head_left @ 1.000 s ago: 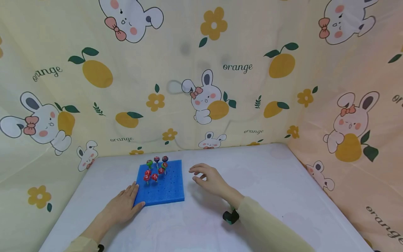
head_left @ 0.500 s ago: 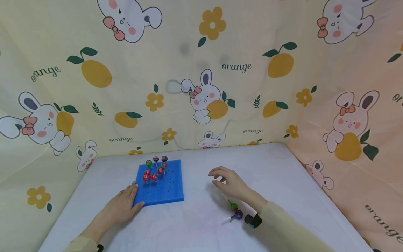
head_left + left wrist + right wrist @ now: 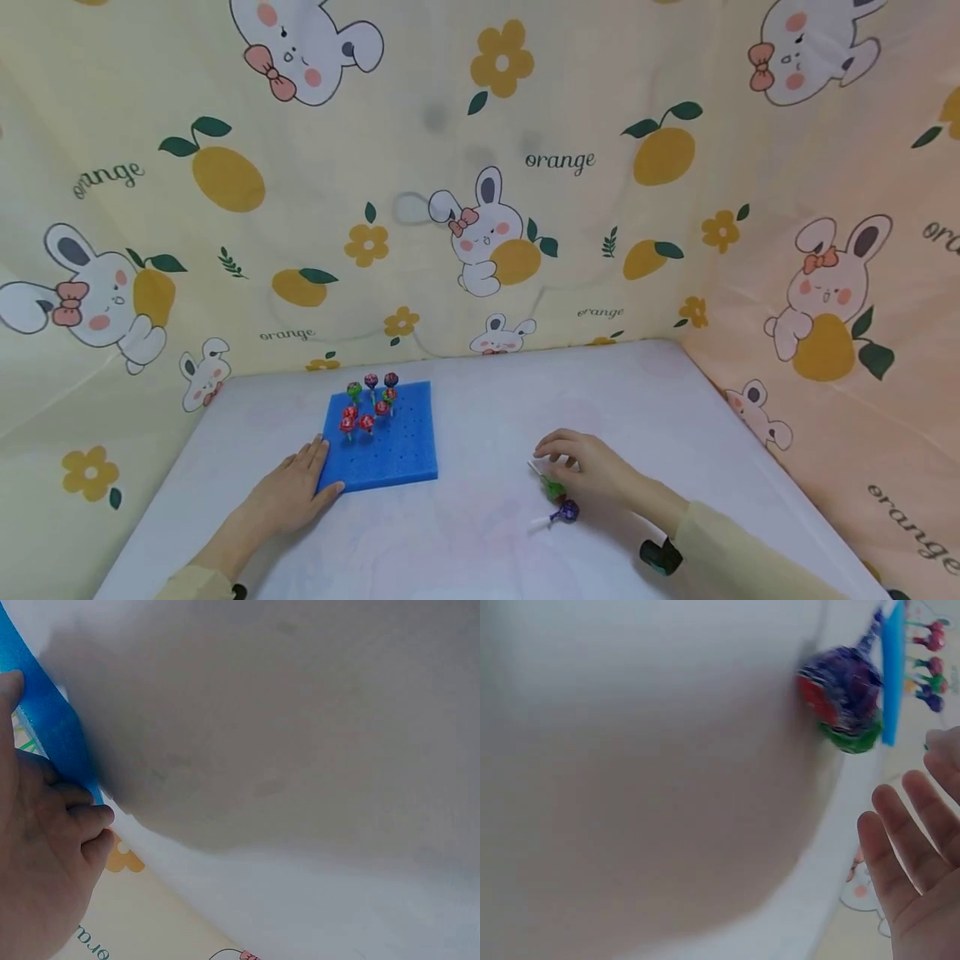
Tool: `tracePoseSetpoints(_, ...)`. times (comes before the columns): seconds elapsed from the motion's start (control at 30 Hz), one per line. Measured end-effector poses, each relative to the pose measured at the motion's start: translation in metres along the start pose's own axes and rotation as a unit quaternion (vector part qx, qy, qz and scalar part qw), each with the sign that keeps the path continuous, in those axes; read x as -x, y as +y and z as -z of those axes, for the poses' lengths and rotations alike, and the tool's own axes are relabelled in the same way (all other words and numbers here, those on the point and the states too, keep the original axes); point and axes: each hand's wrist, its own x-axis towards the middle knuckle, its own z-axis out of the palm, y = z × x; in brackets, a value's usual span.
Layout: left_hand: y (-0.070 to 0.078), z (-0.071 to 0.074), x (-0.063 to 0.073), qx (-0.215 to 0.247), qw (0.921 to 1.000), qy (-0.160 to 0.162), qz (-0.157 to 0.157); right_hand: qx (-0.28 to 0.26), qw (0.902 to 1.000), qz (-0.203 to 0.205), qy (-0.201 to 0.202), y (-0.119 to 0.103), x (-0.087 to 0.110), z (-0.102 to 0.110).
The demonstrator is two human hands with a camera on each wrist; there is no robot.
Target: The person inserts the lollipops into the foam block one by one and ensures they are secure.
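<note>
A blue foam board [image 3: 408, 454] dotted with small holes lies at the table's left middle. Several lollipops stand upright in its upper left part, among them a red lollipop [image 3: 366, 423] and a green lollipop [image 3: 354, 390]. My left hand [image 3: 288, 493] rests along the board's left edge, thumb at the near corner. Right of the board, my right hand [image 3: 596, 468] hovers with loosely bent fingers beside a loose green lollipop [image 3: 553, 490], whose stick points toward the fingertips. A purple lollipop [image 3: 567, 511] lies just in front of it, seen large in the right wrist view.
The white table [image 3: 480, 550] runs back to a patterned curtain [image 3: 450, 125] with rabbits and oranges, which also closes off both sides. A dark band [image 3: 660, 557] sits at my right wrist.
My right hand has moved right and toward me, away from the board to the loose lollipops, which its arm hid at first. The left hand has stayed on the board.
</note>
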Motion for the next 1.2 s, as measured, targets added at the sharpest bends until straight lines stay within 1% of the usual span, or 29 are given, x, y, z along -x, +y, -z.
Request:
tracePoseSetpoints(0.23,0.001,0.0,-0.001,-0.002,1.0,-0.002,0.004,-0.015,0.9996,-0.003,-0.024,0.002,0.019,0.001)
tracePoseSetpoints(0.3,0.001,-0.001,-0.001,-0.004,1.0,-0.003,0.007,-0.011,0.9995,-0.006,-0.029,0.003,0.023,0.001)
tracePoseSetpoints(0.43,0.002,-0.001,-0.002,-0.005,0.9999,-0.003,0.009,0.003,0.9996,0.008,-0.029,0.004,0.028,0.001)
tracePoseSetpoints(0.53,0.002,-0.001,-0.001,-0.007,0.9999,-0.002,0.007,0.008,0.9994,0.024,-0.022,0.006,0.029,0.0)
tracePoseSetpoints(0.63,0.002,0.0,-0.001,-0.008,0.9999,0.0,0.008,0.002,0.9993,0.03,-0.022,0.007,0.029,-0.002)
tracePoseSetpoints(0.73,0.002,0.0,-0.001,-0.007,0.9999,-0.001,0.01,-0.005,0.9992,0.027,-0.029,0.009,0.028,-0.003)
tracePoseSetpoints(0.83,0.002,0.001,-0.001,-0.004,0.9999,-0.002,0.011,-0.01,0.9991,0.015,-0.039,0.009,0.026,-0.003)
tracePoseSetpoints(0.97,0.002,0.0,-0.001,-0.002,0.9999,-0.001,0.011,-0.004,0.9989,-0.002,-0.046,0.009,0.025,-0.004)
tracePoseSetpoints(1.2,0.001,0.0,-0.001,-0.005,0.9999,-0.004,0.013,0.012,0.9988,0.0,-0.047,0.007,0.023,-0.004)
